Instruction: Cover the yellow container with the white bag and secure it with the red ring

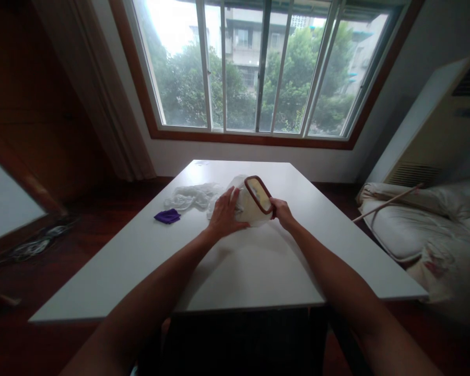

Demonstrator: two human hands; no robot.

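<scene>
My right hand (282,213) is closed on the lower right corner of a rectangular box (263,194) with a brown rim and a pale, see-through face. The box is tilted above the table. My left hand (226,211) grips a translucent plastic bag (237,183) beside the box, thumb stretched toward the right. Part of the bag lies around and under the box; how far it encloses the box I cannot tell. Left of that hand lies crumpled clear plastic (190,197), with a folded purple cloth (167,216) in front of it.
Both arms reach over a white table (254,271). A wide window (250,73) is behind it. To the right stand a cushioned seat (399,224) with a thin stick (387,203) across it and a tall air conditioner (434,120). Cables (39,245) lie on the floor at left.
</scene>
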